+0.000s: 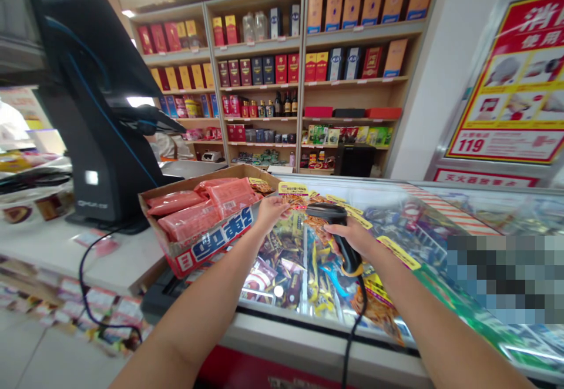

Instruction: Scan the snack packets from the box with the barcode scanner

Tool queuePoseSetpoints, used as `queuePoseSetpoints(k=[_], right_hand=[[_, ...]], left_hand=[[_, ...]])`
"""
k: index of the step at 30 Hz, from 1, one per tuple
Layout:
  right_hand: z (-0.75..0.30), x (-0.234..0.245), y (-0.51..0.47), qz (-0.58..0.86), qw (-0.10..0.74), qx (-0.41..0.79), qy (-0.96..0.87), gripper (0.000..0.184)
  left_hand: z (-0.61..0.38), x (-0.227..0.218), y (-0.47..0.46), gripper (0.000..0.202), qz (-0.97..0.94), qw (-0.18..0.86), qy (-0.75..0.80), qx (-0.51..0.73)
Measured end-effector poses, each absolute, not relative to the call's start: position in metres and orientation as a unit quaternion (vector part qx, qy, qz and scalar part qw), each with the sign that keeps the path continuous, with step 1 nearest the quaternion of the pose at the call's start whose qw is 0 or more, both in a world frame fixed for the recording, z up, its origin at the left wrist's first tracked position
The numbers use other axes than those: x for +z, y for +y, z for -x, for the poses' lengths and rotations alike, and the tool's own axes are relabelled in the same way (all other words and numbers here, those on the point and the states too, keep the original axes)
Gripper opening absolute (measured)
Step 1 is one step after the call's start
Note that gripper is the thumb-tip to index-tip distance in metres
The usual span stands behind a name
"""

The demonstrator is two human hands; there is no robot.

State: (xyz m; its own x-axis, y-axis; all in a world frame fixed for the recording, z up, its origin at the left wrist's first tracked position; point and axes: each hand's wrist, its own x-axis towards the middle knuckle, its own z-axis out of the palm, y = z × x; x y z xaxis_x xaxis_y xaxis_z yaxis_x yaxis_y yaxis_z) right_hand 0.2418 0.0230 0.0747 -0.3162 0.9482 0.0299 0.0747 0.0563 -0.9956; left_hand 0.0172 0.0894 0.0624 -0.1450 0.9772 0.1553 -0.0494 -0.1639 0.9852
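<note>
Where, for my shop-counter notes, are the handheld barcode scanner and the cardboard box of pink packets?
Handheld barcode scanner [351, 261]: head view, point on its black handle.
Cardboard box [220, 241]: head view, point on the blue lettering of its front wall.

We count one left hand [271, 213], one right hand [352, 239], one barcode scanner [324, 213], one cardboard box [207, 245] at centre left with four pink packets [189, 220] inside, one black checkout terminal [101, 130] at upper left, three wooden shelf bays [302, 83] along the top, and one red-and-yellow poster [506, 83] at right.
</note>
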Motion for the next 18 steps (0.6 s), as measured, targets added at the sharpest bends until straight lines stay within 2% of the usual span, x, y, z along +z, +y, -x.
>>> queuePoseSetpoints(k=[18], right_hand=[[-0.241,0.063,0.033,0.431,0.425,0.538,-0.586,0.025]], left_hand=[[-0.018,0.062,0.088,0.019,-0.467,0.444,0.478,0.597]])
